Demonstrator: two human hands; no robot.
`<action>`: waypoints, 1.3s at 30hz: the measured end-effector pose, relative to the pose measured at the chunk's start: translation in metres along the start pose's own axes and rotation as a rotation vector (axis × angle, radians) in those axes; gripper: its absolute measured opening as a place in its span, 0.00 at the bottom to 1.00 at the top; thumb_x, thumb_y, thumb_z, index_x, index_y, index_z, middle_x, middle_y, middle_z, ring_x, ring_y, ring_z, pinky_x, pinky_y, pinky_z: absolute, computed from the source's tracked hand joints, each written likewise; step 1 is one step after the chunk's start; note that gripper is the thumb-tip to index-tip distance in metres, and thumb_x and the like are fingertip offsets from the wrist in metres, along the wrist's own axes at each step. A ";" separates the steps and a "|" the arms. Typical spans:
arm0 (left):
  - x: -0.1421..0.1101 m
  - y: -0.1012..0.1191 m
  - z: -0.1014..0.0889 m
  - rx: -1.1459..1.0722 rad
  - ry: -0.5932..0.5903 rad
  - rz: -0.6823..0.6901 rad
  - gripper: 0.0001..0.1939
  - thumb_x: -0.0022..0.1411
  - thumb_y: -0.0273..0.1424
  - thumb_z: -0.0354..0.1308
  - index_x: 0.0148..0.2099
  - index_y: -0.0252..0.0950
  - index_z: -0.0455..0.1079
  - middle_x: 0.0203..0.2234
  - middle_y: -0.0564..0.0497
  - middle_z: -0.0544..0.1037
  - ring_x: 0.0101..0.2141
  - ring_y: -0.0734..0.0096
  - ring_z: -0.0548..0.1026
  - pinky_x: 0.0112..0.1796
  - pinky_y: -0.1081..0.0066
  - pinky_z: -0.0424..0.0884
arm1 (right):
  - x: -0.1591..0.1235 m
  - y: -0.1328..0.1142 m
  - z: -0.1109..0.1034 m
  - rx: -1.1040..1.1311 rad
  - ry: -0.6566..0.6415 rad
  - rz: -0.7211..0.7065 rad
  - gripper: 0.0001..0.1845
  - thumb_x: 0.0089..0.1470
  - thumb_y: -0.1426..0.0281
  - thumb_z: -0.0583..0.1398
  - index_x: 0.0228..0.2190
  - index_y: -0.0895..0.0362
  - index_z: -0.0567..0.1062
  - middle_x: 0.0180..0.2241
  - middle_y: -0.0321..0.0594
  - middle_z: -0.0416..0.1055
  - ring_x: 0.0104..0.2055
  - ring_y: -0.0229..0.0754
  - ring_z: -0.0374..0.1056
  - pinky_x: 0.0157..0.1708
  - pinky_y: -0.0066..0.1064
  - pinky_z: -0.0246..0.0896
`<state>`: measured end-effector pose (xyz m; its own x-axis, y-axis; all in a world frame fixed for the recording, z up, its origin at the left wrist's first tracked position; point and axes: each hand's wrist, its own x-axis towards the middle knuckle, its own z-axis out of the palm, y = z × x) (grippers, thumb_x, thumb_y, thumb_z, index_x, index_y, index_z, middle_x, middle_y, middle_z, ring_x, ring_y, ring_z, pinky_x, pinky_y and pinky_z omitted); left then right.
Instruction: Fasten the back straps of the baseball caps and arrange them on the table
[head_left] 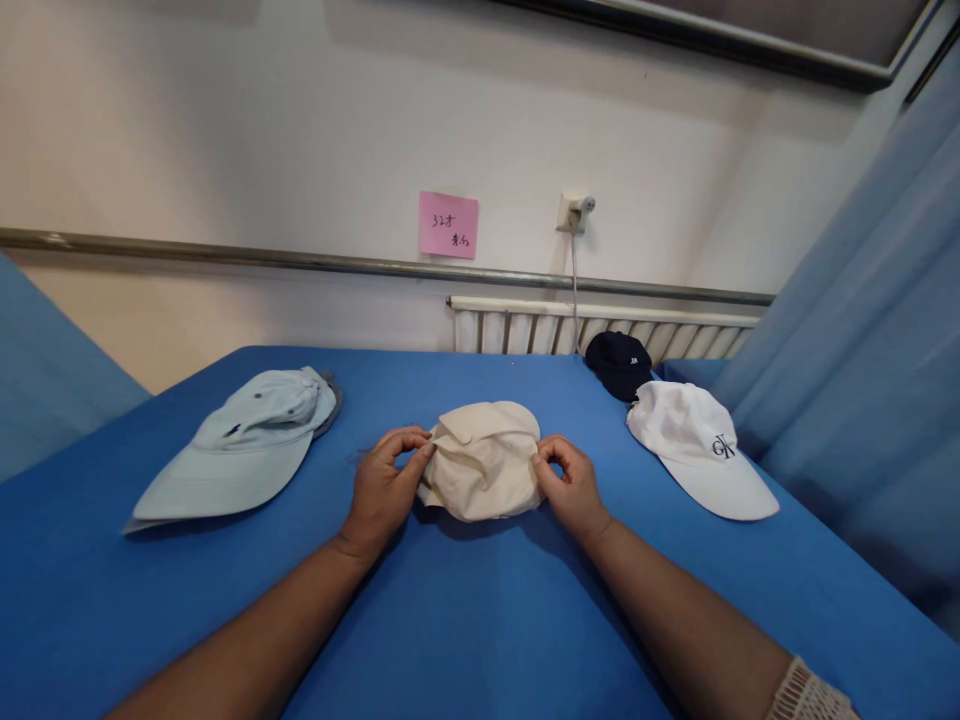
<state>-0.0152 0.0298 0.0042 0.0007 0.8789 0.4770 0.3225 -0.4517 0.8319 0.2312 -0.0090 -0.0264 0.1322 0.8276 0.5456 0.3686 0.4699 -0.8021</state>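
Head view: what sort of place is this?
Likely an indoor room, partly curtained off, perhaps a clinic or training bay; its use isn't certain. Signs: the blue curtain at right, the radiator along the wall, and the blue-covered table.

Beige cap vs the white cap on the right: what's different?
- Handling: the beige cap is pinched at its sides by the left hand and right hand; no hand touches the white cap.
- Marking: the white cap shows dark lettering; none is visible on the beige cap.
- Shape: the beige cap looks crumpled, the white cap fuller.
Shared: pale, over the blue surface.
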 end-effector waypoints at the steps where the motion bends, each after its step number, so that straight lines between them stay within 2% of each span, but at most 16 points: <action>1: 0.000 -0.001 0.000 -0.019 0.000 -0.017 0.06 0.55 0.34 0.62 0.29 0.38 0.73 0.36 0.48 0.77 0.41 0.62 0.73 0.49 0.66 0.64 | -0.001 -0.001 0.000 0.006 -0.017 -0.016 0.07 0.51 0.70 0.55 0.22 0.53 0.65 0.28 0.37 0.67 0.31 0.40 0.63 0.35 0.31 0.60; 4: 0.001 -0.003 0.001 -0.124 0.045 -0.132 0.07 0.54 0.35 0.62 0.29 0.37 0.72 0.37 0.49 0.77 0.40 0.63 0.73 0.46 0.68 0.66 | -0.002 -0.003 -0.001 0.015 -0.071 -0.064 0.07 0.50 0.71 0.55 0.22 0.53 0.64 0.27 0.36 0.66 0.31 0.41 0.63 0.35 0.32 0.60; 7: 0.001 -0.004 0.001 -0.164 0.075 -0.198 0.08 0.54 0.36 0.62 0.31 0.37 0.72 0.38 0.48 0.76 0.40 0.63 0.72 0.44 0.69 0.67 | -0.002 -0.003 -0.002 -0.011 -0.062 -0.085 0.08 0.52 0.71 0.54 0.22 0.53 0.64 0.26 0.36 0.66 0.31 0.41 0.63 0.35 0.33 0.60; 9: 0.000 -0.001 0.001 -0.137 0.041 -0.170 0.07 0.54 0.36 0.62 0.30 0.37 0.72 0.38 0.48 0.76 0.41 0.62 0.72 0.45 0.68 0.67 | -0.001 -0.005 -0.002 -0.038 -0.032 -0.094 0.07 0.53 0.70 0.55 0.24 0.53 0.65 0.27 0.37 0.66 0.31 0.41 0.64 0.35 0.33 0.61; 11: -0.002 0.004 0.002 -0.095 -0.014 -0.109 0.07 0.55 0.35 0.61 0.30 0.38 0.72 0.37 0.48 0.77 0.40 0.62 0.72 0.47 0.67 0.66 | -0.001 -0.007 -0.003 -0.059 0.004 -0.134 0.01 0.53 0.70 0.56 0.29 0.53 0.68 0.32 0.40 0.69 0.36 0.43 0.65 0.38 0.35 0.62; 15: -0.007 0.009 0.006 -0.004 -0.110 0.014 0.06 0.56 0.35 0.61 0.30 0.39 0.73 0.37 0.48 0.77 0.41 0.59 0.72 0.49 0.64 0.65 | -0.002 -0.011 -0.002 -0.103 -0.008 -0.242 0.19 0.50 0.71 0.60 0.46 0.52 0.69 0.50 0.47 0.66 0.52 0.50 0.63 0.49 0.41 0.61; 17: -0.008 0.009 0.007 0.045 -0.133 0.047 0.06 0.57 0.35 0.59 0.30 0.39 0.72 0.38 0.47 0.76 0.42 0.59 0.72 0.49 0.63 0.65 | -0.001 -0.009 -0.001 -0.132 -0.057 -0.252 0.20 0.50 0.72 0.60 0.46 0.51 0.70 0.50 0.46 0.66 0.54 0.50 0.63 0.53 0.44 0.59; 20: -0.007 0.010 0.003 0.145 -0.108 0.082 0.05 0.57 0.35 0.59 0.33 0.40 0.72 0.40 0.47 0.76 0.42 0.58 0.72 0.48 0.64 0.65 | 0.000 -0.002 0.000 -0.161 -0.080 -0.231 0.14 0.52 0.73 0.58 0.42 0.51 0.71 0.46 0.44 0.69 0.51 0.48 0.65 0.52 0.43 0.60; 23: -0.008 0.020 -0.006 0.317 -0.082 0.112 0.07 0.56 0.37 0.60 0.31 0.40 0.70 0.32 0.49 0.76 0.35 0.61 0.71 0.40 0.67 0.65 | 0.001 0.004 0.001 -0.178 -0.056 -0.211 0.11 0.53 0.73 0.59 0.40 0.51 0.71 0.44 0.44 0.70 0.50 0.47 0.66 0.50 0.42 0.62; 25: -0.010 0.030 -0.011 0.477 -0.162 0.083 0.12 0.55 0.40 0.59 0.25 0.40 0.67 0.22 0.52 0.72 0.26 0.64 0.68 0.31 0.68 0.61 | 0.001 0.007 0.002 -0.192 -0.043 -0.200 0.11 0.53 0.73 0.59 0.40 0.52 0.70 0.44 0.44 0.70 0.49 0.47 0.66 0.50 0.42 0.62; 27: -0.013 0.039 -0.012 0.594 -0.270 0.022 0.18 0.53 0.46 0.60 0.21 0.40 0.65 0.16 0.53 0.69 0.20 0.68 0.64 0.26 0.68 0.54 | 0.000 0.008 0.003 -0.200 -0.038 -0.191 0.11 0.53 0.73 0.59 0.41 0.52 0.70 0.45 0.45 0.69 0.50 0.47 0.66 0.50 0.42 0.62; 29: -0.018 0.046 -0.008 0.657 -0.368 -0.023 0.20 0.50 0.50 0.61 0.22 0.40 0.66 0.16 0.52 0.70 0.19 0.68 0.64 0.25 0.69 0.51 | 0.000 0.008 0.004 -0.198 -0.031 -0.190 0.12 0.53 0.73 0.59 0.41 0.52 0.70 0.45 0.45 0.69 0.50 0.47 0.66 0.49 0.42 0.62; 31: -0.022 0.050 -0.001 0.723 -0.461 -0.034 0.20 0.52 0.52 0.59 0.25 0.39 0.68 0.18 0.51 0.73 0.20 0.66 0.67 0.25 0.69 0.51 | -0.001 0.009 0.005 -0.192 -0.019 -0.198 0.12 0.53 0.73 0.59 0.41 0.53 0.70 0.45 0.45 0.70 0.50 0.47 0.66 0.49 0.42 0.63; 35: -0.027 0.053 0.009 0.837 -0.590 -0.019 0.16 0.62 0.43 0.51 0.30 0.38 0.68 0.25 0.49 0.77 0.25 0.65 0.71 0.25 0.70 0.52 | -0.002 0.012 0.005 -0.187 -0.004 -0.204 0.12 0.53 0.73 0.59 0.41 0.53 0.70 0.45 0.45 0.70 0.50 0.47 0.66 0.48 0.41 0.64; 39: -0.029 0.052 0.005 0.814 -0.577 0.102 0.14 0.64 0.38 0.48 0.28 0.37 0.64 0.24 0.50 0.74 0.23 0.68 0.69 0.25 0.70 0.54 | 0.001 0.018 0.005 -0.184 0.033 -0.152 0.10 0.54 0.72 0.58 0.40 0.54 0.70 0.45 0.45 0.70 0.49 0.47 0.66 0.46 0.41 0.64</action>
<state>0.0062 -0.0185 0.0321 0.4536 0.8794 0.1447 0.8448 -0.4760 0.2444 0.2331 0.0018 -0.0414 0.0911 0.7395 0.6670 0.5475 0.5223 -0.6538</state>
